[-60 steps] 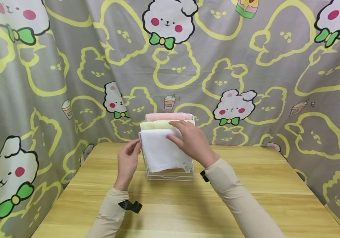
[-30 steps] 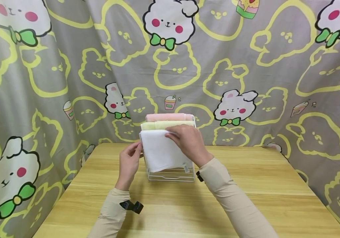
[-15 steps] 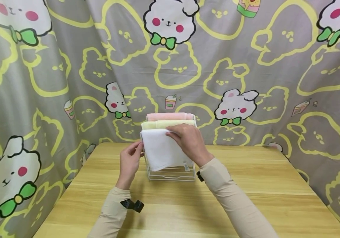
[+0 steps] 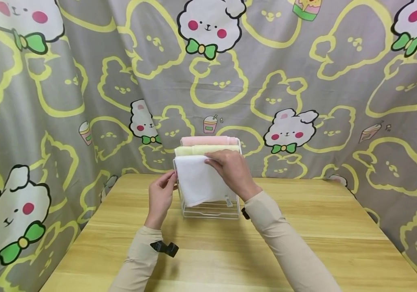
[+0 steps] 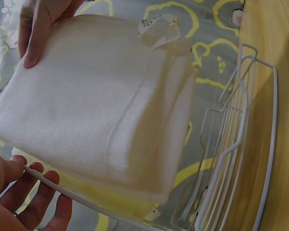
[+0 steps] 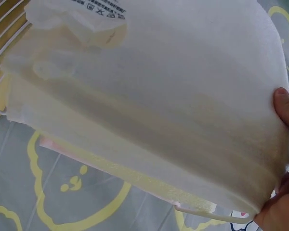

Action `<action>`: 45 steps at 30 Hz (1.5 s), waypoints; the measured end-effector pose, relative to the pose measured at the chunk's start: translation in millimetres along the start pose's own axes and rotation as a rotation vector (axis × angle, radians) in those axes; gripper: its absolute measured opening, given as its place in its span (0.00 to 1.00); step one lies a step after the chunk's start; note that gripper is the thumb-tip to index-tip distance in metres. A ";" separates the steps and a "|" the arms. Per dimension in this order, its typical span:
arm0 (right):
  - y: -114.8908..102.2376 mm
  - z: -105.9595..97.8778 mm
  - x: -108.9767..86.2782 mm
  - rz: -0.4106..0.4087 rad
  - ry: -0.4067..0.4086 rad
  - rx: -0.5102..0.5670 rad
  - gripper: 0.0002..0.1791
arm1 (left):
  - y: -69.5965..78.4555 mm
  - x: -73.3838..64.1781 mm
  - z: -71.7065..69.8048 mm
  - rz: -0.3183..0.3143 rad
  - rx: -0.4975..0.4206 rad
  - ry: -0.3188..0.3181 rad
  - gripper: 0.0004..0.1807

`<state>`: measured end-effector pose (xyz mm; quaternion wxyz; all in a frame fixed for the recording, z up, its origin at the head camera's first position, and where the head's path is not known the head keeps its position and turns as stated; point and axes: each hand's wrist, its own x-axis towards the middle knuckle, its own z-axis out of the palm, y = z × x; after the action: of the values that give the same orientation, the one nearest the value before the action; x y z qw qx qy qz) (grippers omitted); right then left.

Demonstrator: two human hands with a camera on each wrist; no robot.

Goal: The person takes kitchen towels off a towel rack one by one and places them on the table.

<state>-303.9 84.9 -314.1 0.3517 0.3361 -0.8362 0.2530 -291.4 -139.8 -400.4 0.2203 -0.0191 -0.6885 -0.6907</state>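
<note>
A folded white towel [image 4: 197,182] hangs over the front bar of a white wire rack [image 5: 231,147], its care label [image 5: 159,30] near the lower corner. Behind it on the same rack are a pale yellow towel [image 4: 193,150] and a pink towel [image 4: 208,140]. At the left side, my left hand [image 4: 161,198] holds the rack's wire between thumb and curled fingers. My right hand [image 4: 234,172] pinches the white towel's top edge near its right end, thumb in front; the fingers behind the towel are partly hidden.
The rack stands on a wooden table [image 4: 303,227], towards its back edge. A grey curtain [image 4: 223,117] printed with rabbits encloses the table at the back and both sides. Both wrists wear a small black camera [image 4: 166,248].
Two seconds ago my right fingers lay loosely over the towels' tops; now they pinch the white towel's edge. Rack and towels have shifted very slightly up in view, my left hand with them.
</note>
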 end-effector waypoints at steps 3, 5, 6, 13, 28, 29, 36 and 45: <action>1.2 0.2 0.4 0.000 0.007 0.004 0.11 | 0.2 0.7 0.5 0.000 -0.005 0.004 0.14; 1.5 0.1 0.3 0.003 0.018 0.008 0.11 | 0.2 0.6 0.5 -0.004 -0.011 0.006 0.14; 1.3 -0.1 0.4 0.005 0.026 0.010 0.11 | 0.0 0.6 0.5 -0.005 -0.014 0.006 0.14; -1.3 -4.0 0.3 -0.011 0.069 0.020 0.12 | -0.3 0.4 0.9 -0.006 -0.016 0.006 0.14; -15.9 -18.2 -11.6 -0.087 0.153 -0.042 0.11 | -0.7 1.3 0.5 -0.003 -0.001 -0.007 0.14; -16.9 -18.6 -13.2 -0.089 0.153 -0.042 0.11 | -0.7 1.2 0.6 -0.002 -0.002 -0.010 0.14; -22.9 -18.7 -26.2 -0.101 0.152 -0.029 0.12 | 0.1 0.2 0.1 -0.005 0.013 -0.011 0.15; -28.5 -15.4 -41.7 -0.091 0.170 -0.018 0.12 | -0.2 -0.1 -0.8 -0.004 0.024 -0.005 0.15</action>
<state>-254.4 92.7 -330.8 0.4355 0.3480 -0.7894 0.2569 -291.2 -140.5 -400.7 0.2175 -0.0167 -0.6974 -0.6827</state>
